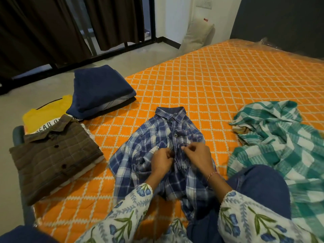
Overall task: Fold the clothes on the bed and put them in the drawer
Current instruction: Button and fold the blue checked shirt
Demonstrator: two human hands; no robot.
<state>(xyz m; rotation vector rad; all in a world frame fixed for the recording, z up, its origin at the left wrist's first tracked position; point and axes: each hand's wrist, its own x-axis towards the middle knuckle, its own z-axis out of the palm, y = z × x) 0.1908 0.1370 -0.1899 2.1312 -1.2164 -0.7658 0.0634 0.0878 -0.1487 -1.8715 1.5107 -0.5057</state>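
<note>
The wide bed with its orange quilted cover crossed by a white lattice pattern (219, 81) fills most of the view, and all the clothes lie on it. At the right side there is a large crumpled cloth in green and white checks (280, 141), spread loosely and not folded; it reaches down beside the person's knee in dark blue trousers (259, 186). At the left edge of the bed a folded brown checked shirt with dark buttons (54, 155) lies on top of a pile, and under it some white fabric shows, but I cannot tell what garment that is. Behind this pile a folded yellow T-shirt with printed letters (43, 113) is partly covered by the brown shirt. Further back, a stack of folded dark blue garments (100, 90) rests near the bed edge, with a striped piece showing in the lower layers. In the middle of the bed, just in front of the person, lies the blue and white plaid shirt with a collar (140, 155), face up, collar pointing away, the lower part wrinkled. Both hands are at the front opening of this shirt, close beside each other. The left hand (161, 160) has its fingers curled and pinches the shirt's front edge, and the right hand (198, 155) also pinches the fabric of the other front edge between thumb and fingers. Both arms wear white sleeves with a blue floral print (129, 207).
</note>
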